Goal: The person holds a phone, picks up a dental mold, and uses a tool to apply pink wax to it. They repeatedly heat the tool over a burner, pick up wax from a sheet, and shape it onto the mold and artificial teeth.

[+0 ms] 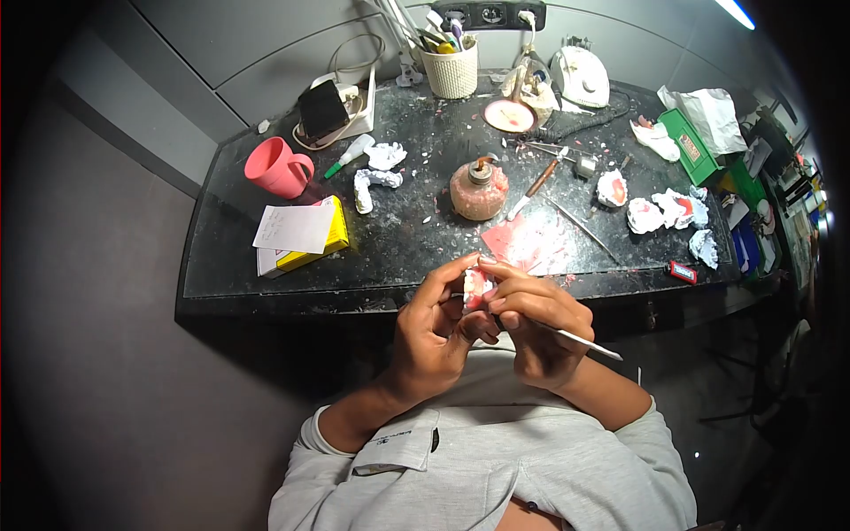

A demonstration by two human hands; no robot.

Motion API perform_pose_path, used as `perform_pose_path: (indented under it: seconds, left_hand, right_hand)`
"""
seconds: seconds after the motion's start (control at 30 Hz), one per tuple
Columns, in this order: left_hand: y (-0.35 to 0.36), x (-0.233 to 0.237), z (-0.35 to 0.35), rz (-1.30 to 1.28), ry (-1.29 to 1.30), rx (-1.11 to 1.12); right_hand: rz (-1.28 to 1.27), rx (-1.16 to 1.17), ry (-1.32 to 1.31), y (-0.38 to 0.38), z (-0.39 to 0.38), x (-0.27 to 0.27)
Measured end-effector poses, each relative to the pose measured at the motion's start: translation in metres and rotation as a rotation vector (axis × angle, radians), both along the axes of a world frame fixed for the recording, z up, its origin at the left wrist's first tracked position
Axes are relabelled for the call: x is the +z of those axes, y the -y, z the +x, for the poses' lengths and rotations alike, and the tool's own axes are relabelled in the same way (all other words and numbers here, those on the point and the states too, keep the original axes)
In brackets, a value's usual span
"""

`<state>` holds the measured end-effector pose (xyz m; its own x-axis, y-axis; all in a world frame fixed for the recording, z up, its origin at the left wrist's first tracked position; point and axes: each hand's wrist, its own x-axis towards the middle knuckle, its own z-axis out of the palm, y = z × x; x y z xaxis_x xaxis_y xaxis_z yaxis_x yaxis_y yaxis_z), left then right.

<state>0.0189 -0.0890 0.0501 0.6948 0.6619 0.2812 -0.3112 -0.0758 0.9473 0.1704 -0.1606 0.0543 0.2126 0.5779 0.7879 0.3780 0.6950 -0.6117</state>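
Observation:
My left hand (pixel 423 345) is closed around a small denture (pixel 475 288) with pink gum and pale teeth, held up just off the table's front edge. My right hand (pixel 551 319) pinches the denture's other side with its fingertips. A thin tool with a pale handle (pixel 595 345) is also tucked in the right hand, its end sticking out to the lower right; its working tip is hidden. Beyond the hands lie a pink wax sheet (pixel 506 242) and a spirit burner (pixel 479 193) smeared with wax.
Right of the burner are a wooden-handled wax knife (pixel 540 181), a thin metal instrument (pixel 583 230) and several plaster models (pixel 644 216). On the left, a pink mug (pixel 276 168) stands behind a yellow box (pixel 329 234) with paper on it. A brush cup (pixel 452 73) stands at the back.

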Motion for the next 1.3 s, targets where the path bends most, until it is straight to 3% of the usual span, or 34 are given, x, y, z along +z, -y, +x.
perform_pose_path:
  seconds: [0.33, 0.43, 0.6, 0.9, 1.3]
  left_hand:
    - [-0.001, 0.004, -0.004, -0.047, 0.001, -0.014]
    - [-0.004, 0.013, -0.013, -0.041, -0.129, -0.075]
    - [-0.01, 0.008, -0.012, 0.234, -0.111, -0.067]
    - [-0.009, 0.015, -0.016, 0.268, -0.157, -0.059]
    - [-0.01, 0.018, -0.015, 0.366, -0.19, -0.009]
  right_hand:
    - [0.006, 0.079, -0.042, 0.0, 0.007, 0.0]
    - [-0.01, 0.08, -0.06, -0.003, 0.018, 0.004]
    - [-0.066, 0.136, -0.084, -0.002, 0.019, 0.01]
    - [-0.043, 0.142, 0.039, 0.001, 0.018, 0.008]
    - [-0.046, 0.12, -0.004, 0.003, 0.016, 0.011]
